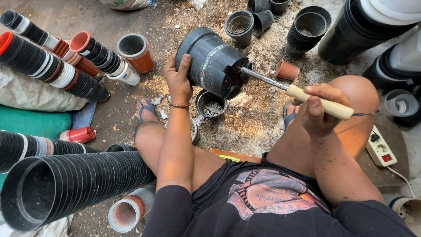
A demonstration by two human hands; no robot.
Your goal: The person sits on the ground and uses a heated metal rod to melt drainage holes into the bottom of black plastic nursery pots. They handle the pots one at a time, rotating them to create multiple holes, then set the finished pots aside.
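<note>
Left hand (pixel 178 79) clamped around the wall of a dark grey plastic plant pot (pixel 210 61), held tilted above the floor, base facing right. Right hand (pixel 319 110) closed on the pale wooden handle of a metal-shafted soldering iron (pixel 298 93); tip touching the pot's base. Small black pot (pixel 211 104) below, on sawdust-strewn floor (pixel 254 123).

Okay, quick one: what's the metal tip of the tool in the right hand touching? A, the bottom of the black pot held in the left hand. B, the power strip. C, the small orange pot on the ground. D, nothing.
A: the right hand holds the tool by its wooden handle, tip against the bottom of the black pot gripped by the left hand.
</note>
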